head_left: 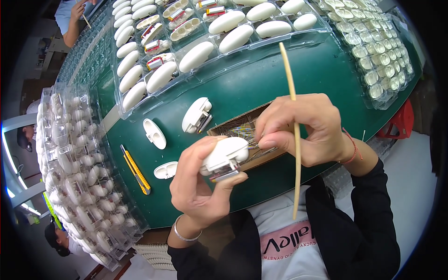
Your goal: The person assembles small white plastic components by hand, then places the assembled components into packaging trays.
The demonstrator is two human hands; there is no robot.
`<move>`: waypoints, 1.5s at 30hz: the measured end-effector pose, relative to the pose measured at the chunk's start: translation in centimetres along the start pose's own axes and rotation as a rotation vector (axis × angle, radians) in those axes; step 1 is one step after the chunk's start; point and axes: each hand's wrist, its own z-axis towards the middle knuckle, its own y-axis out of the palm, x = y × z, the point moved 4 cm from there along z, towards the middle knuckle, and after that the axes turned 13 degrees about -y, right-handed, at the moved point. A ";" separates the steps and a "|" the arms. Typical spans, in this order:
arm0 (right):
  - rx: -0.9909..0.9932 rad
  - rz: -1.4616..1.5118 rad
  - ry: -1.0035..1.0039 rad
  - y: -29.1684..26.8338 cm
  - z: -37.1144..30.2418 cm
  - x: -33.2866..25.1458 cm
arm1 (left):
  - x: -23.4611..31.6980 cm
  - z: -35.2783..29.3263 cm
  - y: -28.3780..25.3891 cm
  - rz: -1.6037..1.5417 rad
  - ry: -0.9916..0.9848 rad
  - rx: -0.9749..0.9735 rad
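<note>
My left hand [196, 189] grips a rounded white plastic casing [224, 151] with a silvery block and small parts exposed on its underside. Close beside it, my right hand [315, 123] is closed, thumb and forefinger pinched near the casing's end; anything tiny between those tips cannot be made out. A long, slightly bent wooden stick [297, 179] runs through the right hand's fingers, roughly upright in view. Below both hands lies an open cardboard box [266, 160] of thin wire-like pieces [240, 134], partly hidden by them.
Left of the box lie another white casing [193, 113], two hollow shells [154, 133] and a yellow utility knife [135, 169]. A clear tray [233, 60] of casings spans the far side. Stacked trays [77, 177] stand left, more trays [382, 58] right. Another person's hand [77, 11] shows far left.
</note>
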 end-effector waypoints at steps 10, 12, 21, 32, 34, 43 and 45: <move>-0.159 0.120 0.304 1.8 -0.8 0.7 | -0.7 0.5 -0.3 0.096 0.079 0.103; -0.071 0.341 0.428 3.0 -1.1 0.4 | -0.7 0.5 0.0 0.120 0.127 0.141; 0.077 0.596 0.622 2.7 -1.3 0.3 | -0.6 0.9 0.3 -0.021 0.084 -0.004; 0.073 0.363 0.491 2.9 -2.4 0.1 | 1.5 0.5 0.6 0.316 0.333 0.052; 0.063 0.361 0.468 2.9 -2.4 0.1 | 1.6 0.5 0.6 0.322 0.334 0.054; 0.087 0.485 0.543 2.8 -2.1 0.4 | 0.2 0.5 0.3 -0.068 0.080 -0.034; 0.059 0.452 0.476 2.6 -1.7 0.4 | -0.6 0.2 0.1 -0.364 -0.143 -0.062</move>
